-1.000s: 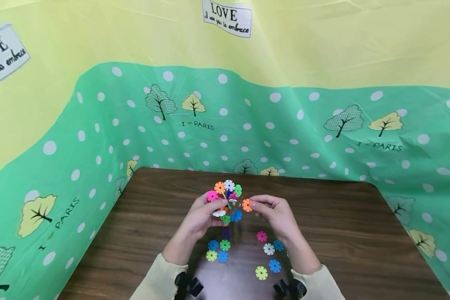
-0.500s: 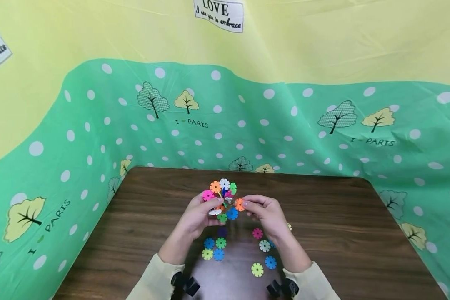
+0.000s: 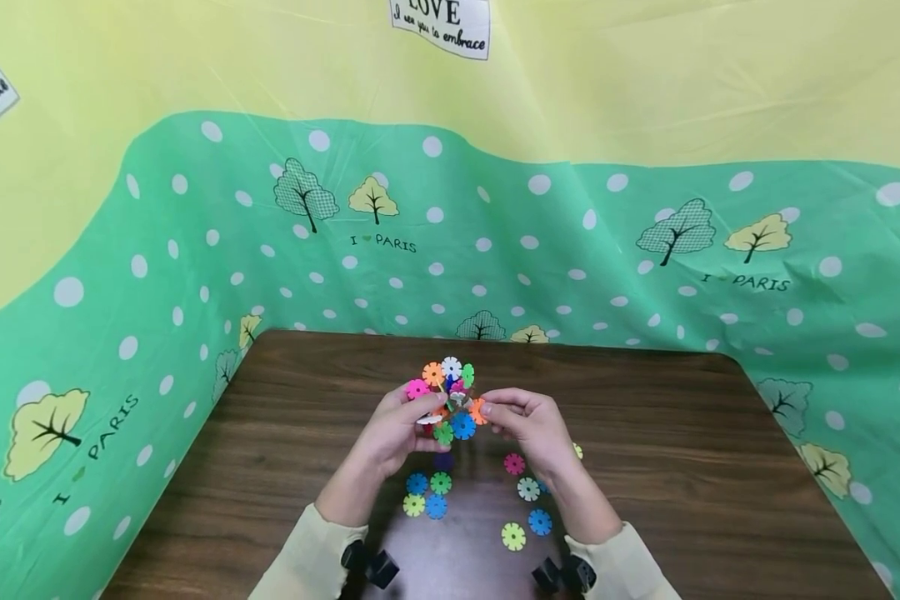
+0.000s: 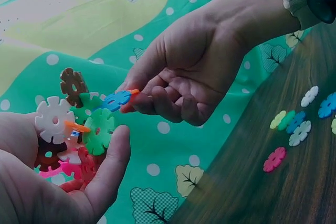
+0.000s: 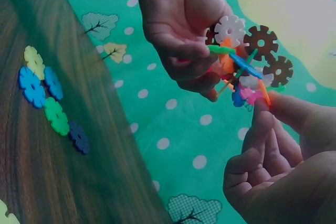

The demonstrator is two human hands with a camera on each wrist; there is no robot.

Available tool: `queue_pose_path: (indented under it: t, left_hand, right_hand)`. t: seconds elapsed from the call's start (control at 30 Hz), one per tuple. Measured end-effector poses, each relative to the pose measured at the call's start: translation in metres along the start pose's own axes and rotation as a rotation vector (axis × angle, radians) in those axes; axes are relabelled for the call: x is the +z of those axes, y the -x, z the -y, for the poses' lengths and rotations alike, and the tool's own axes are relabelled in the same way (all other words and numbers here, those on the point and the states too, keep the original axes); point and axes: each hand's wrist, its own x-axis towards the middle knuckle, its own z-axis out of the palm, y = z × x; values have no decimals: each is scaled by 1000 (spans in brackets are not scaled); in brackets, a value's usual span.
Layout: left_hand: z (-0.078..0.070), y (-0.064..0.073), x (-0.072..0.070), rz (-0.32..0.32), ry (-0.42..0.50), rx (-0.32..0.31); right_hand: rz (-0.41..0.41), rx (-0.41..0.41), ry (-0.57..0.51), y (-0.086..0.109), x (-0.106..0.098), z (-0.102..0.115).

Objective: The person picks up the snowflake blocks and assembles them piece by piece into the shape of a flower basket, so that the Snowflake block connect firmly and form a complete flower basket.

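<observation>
My left hand [image 3: 392, 432] grips a cluster of interlocking plastic snowflake discs [image 3: 462, 426] above the table, thumb in front and fingers beneath. White, green, pink, orange, blue and brown pieces are joined in it at various angles; the palm hides part of the lower side in the left wrist view. Between thumb and forefinger my right hand [image 3: 531, 423] pinches an orange snowflake disc [image 3: 477, 411] at the cluster's right side. Seen from the left wrist, this disc's edge meets a blue disc [image 4: 116, 99] of the cluster. The right wrist view shows the orange disc edge-on, right at the fingertips.
Loose discs lie on the dark wooden table [image 3: 667, 467] in two groups. Nearer the left are blue, yellow, purple and green [image 3: 440, 482] ones; below the right hand are pink [image 3: 513, 464], white [image 3: 528, 488], blue and yellow-green [image 3: 513, 536] ones. A printed cloth [image 3: 390, 275] hangs behind.
The right hand has brought the orange disc leftward, from a small gap beside the cluster to its edge, and turned it slightly. The left hand keeps its grip; the head view has shifted a little.
</observation>
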Motion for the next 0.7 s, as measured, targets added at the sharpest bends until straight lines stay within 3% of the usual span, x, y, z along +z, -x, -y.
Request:
queue_pose_path:
  t: [0.17,0.33,0.7]
  left_hand:
    - [-1,1,-2,-6,-96,18]
    - [0,2,-3,-29,-167,27]
    - [5,-2,-1,-55,-164,6]
  right_hand:
    - [38,18,74,-1,1,-2]
    - [71,31,70,-3,6,-9]
    - [10,-12,17,-6,12,-16]
